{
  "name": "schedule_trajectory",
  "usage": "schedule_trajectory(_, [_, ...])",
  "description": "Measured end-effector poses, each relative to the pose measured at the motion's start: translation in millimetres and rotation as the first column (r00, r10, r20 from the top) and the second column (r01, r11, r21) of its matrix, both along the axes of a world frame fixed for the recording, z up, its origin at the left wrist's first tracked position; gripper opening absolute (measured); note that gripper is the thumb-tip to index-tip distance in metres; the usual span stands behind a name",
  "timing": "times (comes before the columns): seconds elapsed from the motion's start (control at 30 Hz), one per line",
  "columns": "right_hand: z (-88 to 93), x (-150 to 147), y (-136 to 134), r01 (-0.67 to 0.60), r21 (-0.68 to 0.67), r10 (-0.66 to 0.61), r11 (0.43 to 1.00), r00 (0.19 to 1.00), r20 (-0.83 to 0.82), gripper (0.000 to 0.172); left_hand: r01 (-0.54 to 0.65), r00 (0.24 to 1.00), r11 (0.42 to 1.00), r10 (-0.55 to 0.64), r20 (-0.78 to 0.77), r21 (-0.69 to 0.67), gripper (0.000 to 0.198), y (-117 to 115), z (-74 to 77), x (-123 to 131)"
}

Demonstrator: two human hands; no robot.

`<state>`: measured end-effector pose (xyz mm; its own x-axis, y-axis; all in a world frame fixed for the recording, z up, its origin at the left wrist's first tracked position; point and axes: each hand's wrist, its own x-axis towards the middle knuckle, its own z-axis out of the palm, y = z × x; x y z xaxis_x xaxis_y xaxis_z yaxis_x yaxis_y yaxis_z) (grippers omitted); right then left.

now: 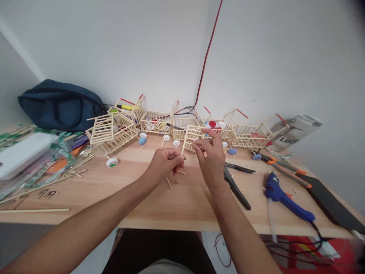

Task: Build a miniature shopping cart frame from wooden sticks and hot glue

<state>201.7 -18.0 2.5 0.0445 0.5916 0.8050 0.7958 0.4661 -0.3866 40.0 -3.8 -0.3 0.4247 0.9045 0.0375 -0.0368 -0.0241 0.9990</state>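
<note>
A small ladder-like frame of pale wooden sticks (pixel 188 139) is held up over the middle of the table. The fingers of my left hand (pixel 168 161) are pinched on the lower end of its long side stick. My right hand (pixel 210 152) is at the frame's right side, thumb and fingertips close together near its edge; whether they grip anything is too small to tell. Behind the hands stands a row of stick-built carts, among them a cart (pixel 155 122) left of centre and another (pixel 251 137) at the right, with bottle caps as wheels.
A blue glue gun (pixel 285 198), black-handled cutters (pixel 236 188) and orange-black pliers (pixel 285 167) lie at the right. A blue bag (pixel 61 106), a white power bank (pixel 25 154) and plastic packets are at the left. Loose caps and sticks lie near the carts.
</note>
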Motion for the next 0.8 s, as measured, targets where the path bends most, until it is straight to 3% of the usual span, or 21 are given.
schedule_trajectory(0.8, [-0.5, 0.5, 0.9, -0.009, -0.034, 0.009, 0.999, 1.000, 0.008, 0.009, 0.003, 0.999, 1.000, -0.002, -0.038, 0.009, 0.023, 1.5, -3.1, 0.0])
